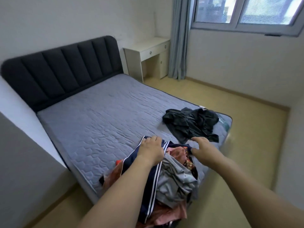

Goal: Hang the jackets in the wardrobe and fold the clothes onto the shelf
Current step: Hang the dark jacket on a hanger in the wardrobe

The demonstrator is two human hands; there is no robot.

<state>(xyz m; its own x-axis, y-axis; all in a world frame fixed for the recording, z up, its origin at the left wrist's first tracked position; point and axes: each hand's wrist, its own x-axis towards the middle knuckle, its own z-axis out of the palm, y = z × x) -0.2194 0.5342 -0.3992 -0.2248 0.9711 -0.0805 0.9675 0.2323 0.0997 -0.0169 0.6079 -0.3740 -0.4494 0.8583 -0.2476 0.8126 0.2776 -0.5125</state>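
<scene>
On the near corner of the bed's grey quilted mattress [102, 112] lies a heap of mixed clothes [174, 180]. The left hand [150, 149] grips a navy garment with white stripes [151, 176] at the heap's far edge. The right hand [203, 148] hovers with loosely spread fingers, holding nothing. A crumpled black jacket [190, 123] lies just beyond, near the mattress's right edge.
</scene>
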